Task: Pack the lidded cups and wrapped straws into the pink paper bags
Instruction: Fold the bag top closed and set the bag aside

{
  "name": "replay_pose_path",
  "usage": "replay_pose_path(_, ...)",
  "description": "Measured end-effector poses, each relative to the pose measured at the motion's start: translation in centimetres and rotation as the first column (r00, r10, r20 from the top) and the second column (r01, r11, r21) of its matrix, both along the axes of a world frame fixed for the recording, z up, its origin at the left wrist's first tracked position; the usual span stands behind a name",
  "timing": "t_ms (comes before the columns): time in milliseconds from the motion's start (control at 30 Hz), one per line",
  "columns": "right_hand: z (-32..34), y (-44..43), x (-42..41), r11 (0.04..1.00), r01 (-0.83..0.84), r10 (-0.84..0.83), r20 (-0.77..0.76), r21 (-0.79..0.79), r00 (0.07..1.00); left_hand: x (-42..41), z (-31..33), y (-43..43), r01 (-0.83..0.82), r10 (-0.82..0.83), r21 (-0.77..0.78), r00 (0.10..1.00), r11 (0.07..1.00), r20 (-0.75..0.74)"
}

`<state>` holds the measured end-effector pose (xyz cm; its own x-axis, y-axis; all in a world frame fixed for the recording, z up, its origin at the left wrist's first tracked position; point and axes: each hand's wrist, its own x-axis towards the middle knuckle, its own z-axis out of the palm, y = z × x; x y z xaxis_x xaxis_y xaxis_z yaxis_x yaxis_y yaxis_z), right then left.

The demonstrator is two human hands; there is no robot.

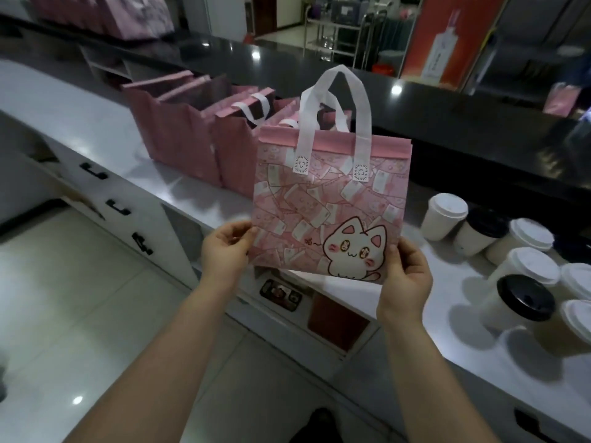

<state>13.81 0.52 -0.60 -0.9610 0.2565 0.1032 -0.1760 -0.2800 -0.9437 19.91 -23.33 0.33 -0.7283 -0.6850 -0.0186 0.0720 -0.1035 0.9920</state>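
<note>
- I hold the pink bag (329,212) between both hands, in the air above the near edge of the surface (144,148). The bag is pressed flat, with its printed face towards me.
- The left hand (224,251) pinches the bag's lower left corner. The thumb is in front and the other fingers are curled behind.
- The right hand (404,279) pinches the lower right corner in the same way. Its thumb lies on the print just beside the cat figure.
- The bag hangs upright with a slight tilt. The bottom fold is at the hands, and the mouth and the white handles (335,100) are at the far upper end, away from both hands.
- I judge this to be the governing relation: both hands grip the closed bottom, and the opening that must receive the goods is at the opposite edge.
- I judge that the next move requires re-gripping at the mouth to spread the bag, then setting it on the surface.
- The lidded cups (524,266) stand in a group on the surface to the right of the right hand, well apart from the bag. The right hand is the nearer one.
- A black-lidded cup (524,298) is the closest of the group to the right hand.
- I cannot identify any wrapped straws.
- The standing bags (179,132) are beyond the left hand, farther along the surface.
</note>
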Motion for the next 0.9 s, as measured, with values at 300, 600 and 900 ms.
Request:
replay_pose_path(300, 3.8, -16.0, 9.4, 0.957, -0.285, 0.286, 0.015, -0.056, 0.958, 15.7, 4.3, -13.1, -0.247, 0.250, 0.048, 0.965, 0.968, -0.076)
replay_pose_path(600, 6.2, -27.9, 14.9, 0.894, -0.444, 0.445, 0.003, -0.065, 0.896, 24.6, 6.4, -21.6, -0.453, 0.464, 0.114, 0.878, 0.884, -0.114)
replay_pose_path(900, 6.5, -37.8, 12.2, 0.831, -0.554, 0.552, -0.035, -0.054, 0.833, 23.7, 5.8, -29.8, -0.551, 0.560, 0.117, 0.825, 0.826, -0.077)
